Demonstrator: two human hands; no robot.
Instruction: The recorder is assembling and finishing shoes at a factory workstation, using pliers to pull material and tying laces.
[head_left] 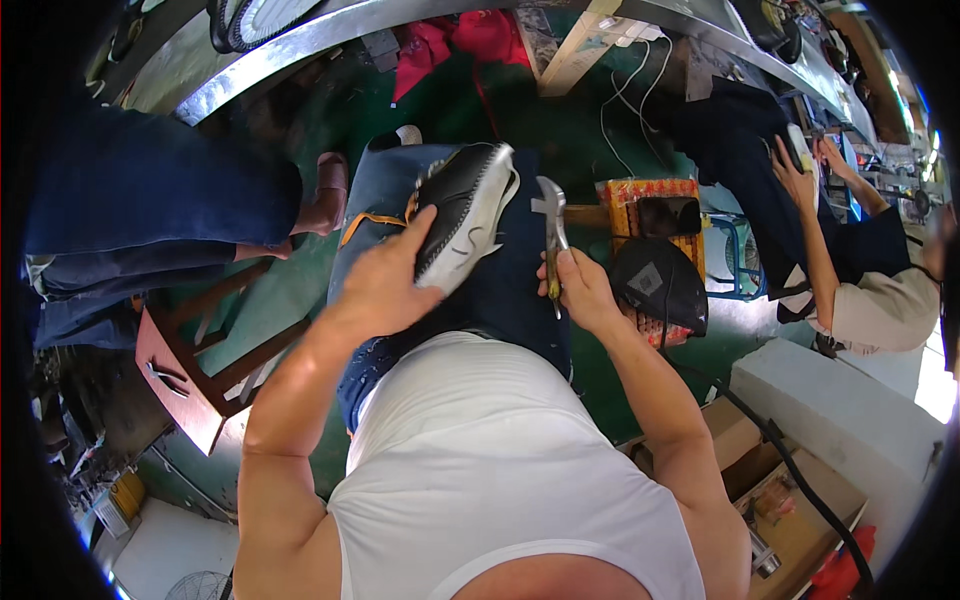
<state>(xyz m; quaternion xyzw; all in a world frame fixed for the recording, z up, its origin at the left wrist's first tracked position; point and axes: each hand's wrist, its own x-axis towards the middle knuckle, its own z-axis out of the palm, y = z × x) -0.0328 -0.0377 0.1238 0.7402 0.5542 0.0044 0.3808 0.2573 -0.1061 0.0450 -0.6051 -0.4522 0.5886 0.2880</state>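
My left hand (385, 275) grips a shoe (467, 212) over my lap, fingers on its black upper and thumb by its pale edge. The black upper has a stitched or toothed margin along a whitish sole side, and the shoe tilts with one end up and to the right. Just right of the shoe, my right hand (582, 285) is closed round the handles of metal lasting pincers (549, 215). Their silver head points away from me, apart from the shoe. Dark blue cloth (525, 300) covers my thighs under both hands. An orange strip (372, 222) lies by the shoe.
At right, a red-and-yellow patterned box (625, 195) carries a phone (668, 216) and a black rounded object (650, 285). A co-worker's hands (795, 180) hold another shoe. A metal-edged bench (300, 55) curves across the far side. Pliers (167, 377) lie on a reddish stool (180, 395) at left.
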